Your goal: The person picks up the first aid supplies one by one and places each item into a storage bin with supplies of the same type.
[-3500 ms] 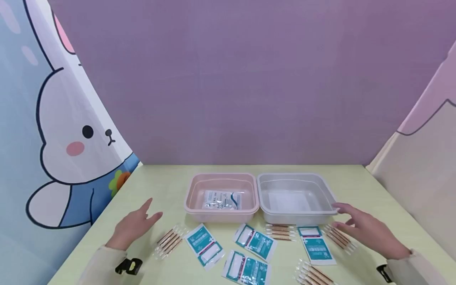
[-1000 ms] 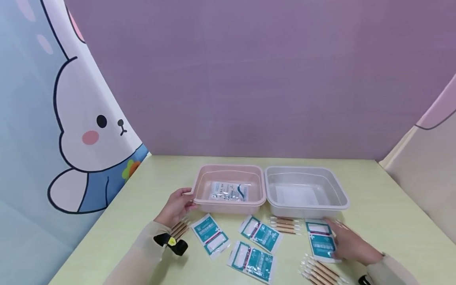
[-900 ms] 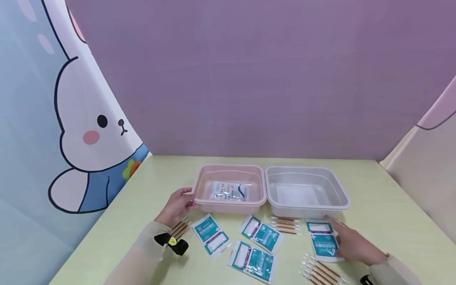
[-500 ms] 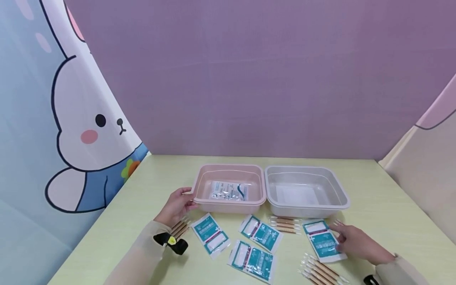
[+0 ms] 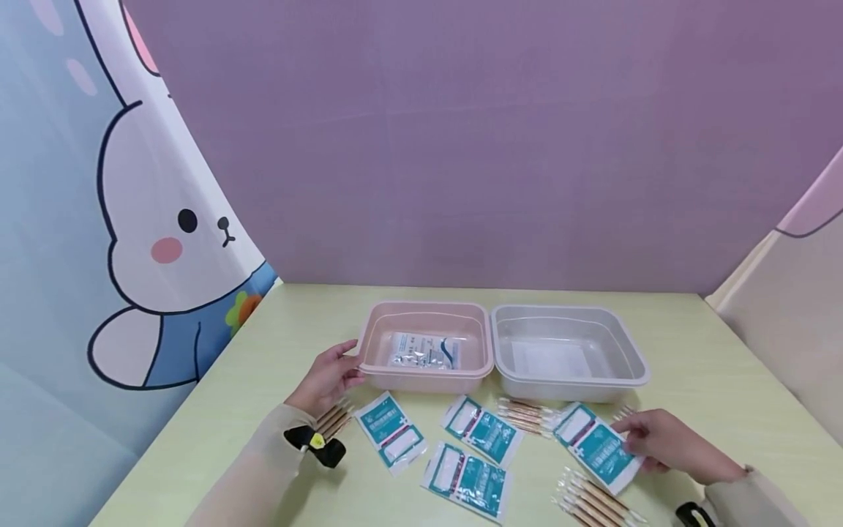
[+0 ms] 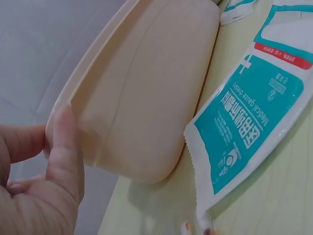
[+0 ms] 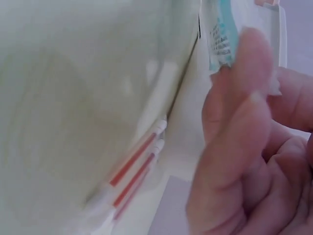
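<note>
My left hand [image 5: 327, 377] pinches the left rim of the pink plastic tub [image 5: 424, 382], thumb on the outer side in the left wrist view. Inside that tub lies a clear-and-white printed packet [image 5: 424, 351]. My right hand [image 5: 668, 443] pinches the right edge of a teal-and-white gauze dressing packet [image 5: 596, 448] between thumb and fingers. This packet is tilted and appears raised off the table, in front of the light grey tub [image 5: 569, 392]. In the right wrist view only a corner of the gauze packet [image 7: 221, 36] shows past the fingers.
Other gauze packets lie in front of the tubs: one at left [image 5: 391, 433], one at centre [image 5: 482, 430], one nearer [image 5: 466, 481]. Bagged cotton swabs [image 5: 527, 417] lie among them, with more swabs [image 5: 596, 501] near the front. Swabs [image 5: 334, 421] lie partly behind my left wrist.
My right hand came down from beside the grey tub, took hold of the gauze packet and turned it. My left hand moved from the table's left side to the pink tub's rim and stays there.
</note>
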`<state>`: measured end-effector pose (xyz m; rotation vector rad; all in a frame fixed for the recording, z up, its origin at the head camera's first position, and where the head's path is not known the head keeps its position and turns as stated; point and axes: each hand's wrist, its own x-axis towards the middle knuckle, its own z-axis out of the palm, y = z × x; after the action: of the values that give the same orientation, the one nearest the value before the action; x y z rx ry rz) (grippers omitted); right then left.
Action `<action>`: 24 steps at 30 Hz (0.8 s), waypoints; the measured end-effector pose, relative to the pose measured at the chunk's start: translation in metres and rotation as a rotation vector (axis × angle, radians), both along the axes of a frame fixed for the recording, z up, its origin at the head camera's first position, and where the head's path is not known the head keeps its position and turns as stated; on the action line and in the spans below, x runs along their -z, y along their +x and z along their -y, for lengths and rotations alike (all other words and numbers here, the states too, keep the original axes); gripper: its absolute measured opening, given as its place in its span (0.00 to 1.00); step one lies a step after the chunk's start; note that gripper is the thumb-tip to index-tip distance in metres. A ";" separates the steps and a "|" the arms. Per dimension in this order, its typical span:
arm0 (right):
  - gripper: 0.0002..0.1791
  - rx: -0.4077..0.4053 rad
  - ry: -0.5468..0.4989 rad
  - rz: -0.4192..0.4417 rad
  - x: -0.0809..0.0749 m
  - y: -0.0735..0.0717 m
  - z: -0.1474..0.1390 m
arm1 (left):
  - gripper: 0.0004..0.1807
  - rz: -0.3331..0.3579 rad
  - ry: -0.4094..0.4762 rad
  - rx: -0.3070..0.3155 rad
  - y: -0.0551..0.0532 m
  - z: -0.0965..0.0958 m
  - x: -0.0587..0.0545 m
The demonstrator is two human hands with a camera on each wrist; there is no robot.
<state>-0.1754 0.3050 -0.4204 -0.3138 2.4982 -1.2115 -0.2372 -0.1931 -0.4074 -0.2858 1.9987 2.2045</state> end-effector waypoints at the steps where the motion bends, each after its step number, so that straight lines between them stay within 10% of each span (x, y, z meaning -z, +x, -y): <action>1: 0.14 0.011 0.005 0.002 -0.002 0.000 0.001 | 0.28 0.003 0.002 0.000 0.000 0.000 0.000; 9: 0.11 0.082 0.063 0.004 -0.015 0.000 0.002 | 0.28 0.018 -0.009 -0.006 -0.002 0.000 0.002; 24: 0.07 -0.073 0.048 -0.067 -0.048 -0.004 0.000 | 0.28 0.006 -0.046 0.001 -0.001 0.001 0.001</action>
<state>-0.1793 0.3050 -0.3719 -0.4355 2.5448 -1.1289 -0.2381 -0.1945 -0.4082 -0.2965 2.0486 2.1565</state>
